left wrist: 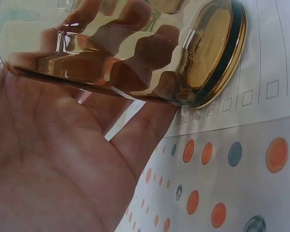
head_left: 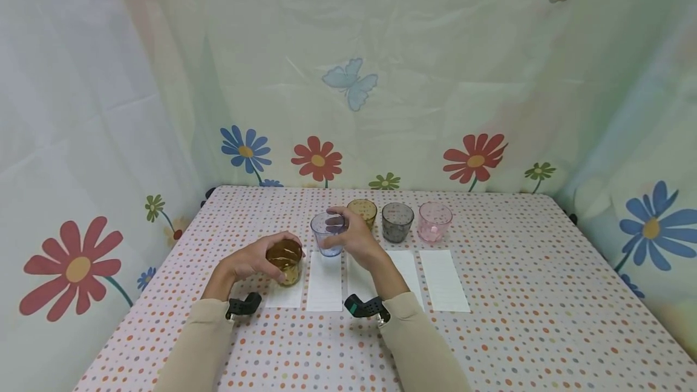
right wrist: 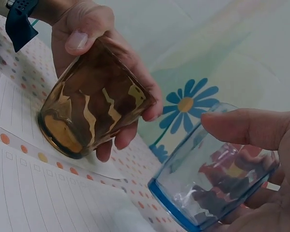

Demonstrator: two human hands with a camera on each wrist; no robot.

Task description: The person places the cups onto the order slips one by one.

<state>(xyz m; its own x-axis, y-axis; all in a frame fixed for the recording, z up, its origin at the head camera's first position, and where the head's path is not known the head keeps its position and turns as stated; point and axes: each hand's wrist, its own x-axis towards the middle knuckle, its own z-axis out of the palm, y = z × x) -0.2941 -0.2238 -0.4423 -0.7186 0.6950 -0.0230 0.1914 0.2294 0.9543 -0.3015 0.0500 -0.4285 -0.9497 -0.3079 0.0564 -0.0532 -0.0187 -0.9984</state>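
Observation:
My left hand point(head_left: 258, 259) grips an amber glass tumbler point(head_left: 288, 265) over the leftmost white paper sheet point(head_left: 283, 299). The left wrist view shows the tumbler's thick base point(left wrist: 210, 53) close to the lined paper; whether they touch I cannot tell. With thumb and fingers round its sides, my right hand point(head_left: 356, 238) holds a pale blue glass tumbler point(head_left: 327, 242) behind the second sheet point(head_left: 324, 286). In the right wrist view the blue tumbler point(right wrist: 208, 179) and the amber tumbler point(right wrist: 92, 101) appear side by side.
Behind my right hand stands a yellowish tumbler point(head_left: 363, 210), with a grey tumbler point(head_left: 397, 222) and a pink tumbler point(head_left: 434, 222) to its right. More sheets lie in the row, including the rightmost sheet point(head_left: 445, 283). A flowered curtain point(head_left: 403, 107) hangs behind the dotted tabletop point(head_left: 533, 295).

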